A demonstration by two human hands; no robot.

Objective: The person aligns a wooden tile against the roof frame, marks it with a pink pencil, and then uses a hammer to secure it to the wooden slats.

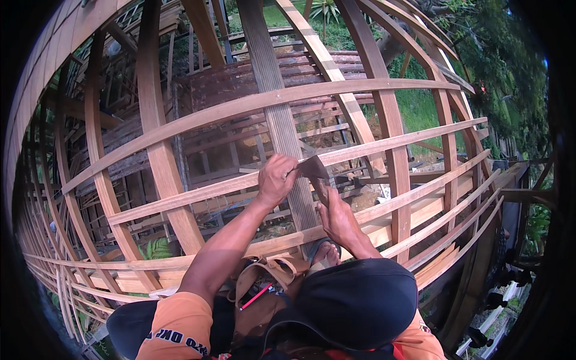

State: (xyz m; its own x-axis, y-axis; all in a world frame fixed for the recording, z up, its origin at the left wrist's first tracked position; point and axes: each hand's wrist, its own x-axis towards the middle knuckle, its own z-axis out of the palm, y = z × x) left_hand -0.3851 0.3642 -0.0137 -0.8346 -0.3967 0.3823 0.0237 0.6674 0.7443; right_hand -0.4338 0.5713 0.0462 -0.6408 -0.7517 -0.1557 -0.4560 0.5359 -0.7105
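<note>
My left hand (276, 178) is closed in a fist at the left side of a small hatchet's grey metal head (313, 167), and seems to grip it. My right hand (339, 221) wraps the hatchet's short handle just below the head. The blade rests against the right edge of an upright grey weathered plank (282, 126). That plank crosses the curved horizontal wooden battens (198, 192) of a ribbed frame.
Curved reddish wooden ribs (161, 162) and long battens surround me on all sides. A tan tool pouch (270, 279) with a red pencil hangs at my waist, and a black cap (360, 300) is below. A sandalled foot (324, 252) stands on a batten. Grass and trees lie beyond.
</note>
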